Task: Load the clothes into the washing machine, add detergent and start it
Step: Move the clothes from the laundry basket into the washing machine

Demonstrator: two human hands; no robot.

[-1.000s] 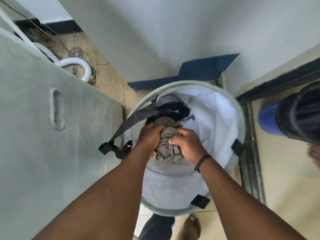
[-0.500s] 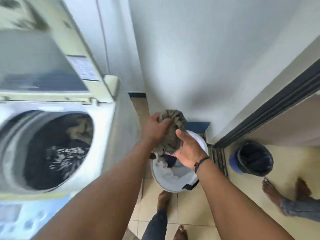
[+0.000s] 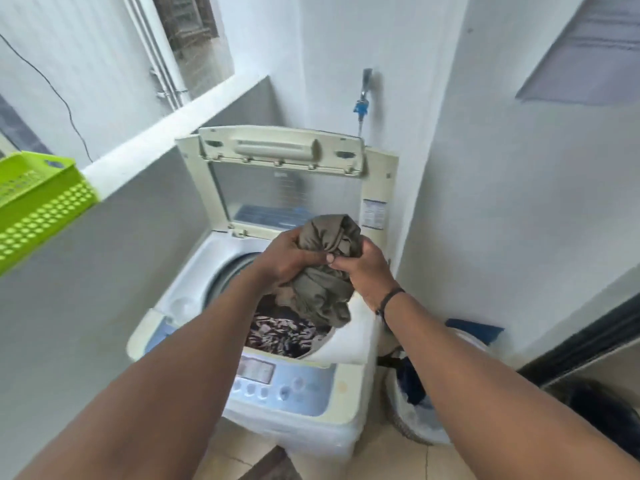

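A white top-loading washing machine [image 3: 298, 396] stands ahead with its lid [image 3: 284, 174] raised against the wall. Dark and patterned clothes [image 3: 280, 332] lie in its drum. Both hands grip one bunched olive-grey garment [image 3: 325, 271] directly above the drum opening. My left hand [image 3: 287, 258] holds its left side and my right hand [image 3: 367, 275] holds its right side. The control panel [image 3: 284, 382] with buttons faces me at the machine's front. A white laundry basket [image 3: 415, 410] with dark clothes inside stands on the floor to the machine's right.
A low grey wall [image 3: 114, 216] runs along the machine's left, with a green perforated basket [image 3: 38, 202] on its ledge. A tap [image 3: 363, 95] juts from the white wall behind the lid. A dark bin [image 3: 602, 410] sits at the lower right by a door frame.
Both hands lifted the olive-grey garment out of the laundry basket and carried it left and up, over the washing machine's drum. The view swung from the basket to the machine.
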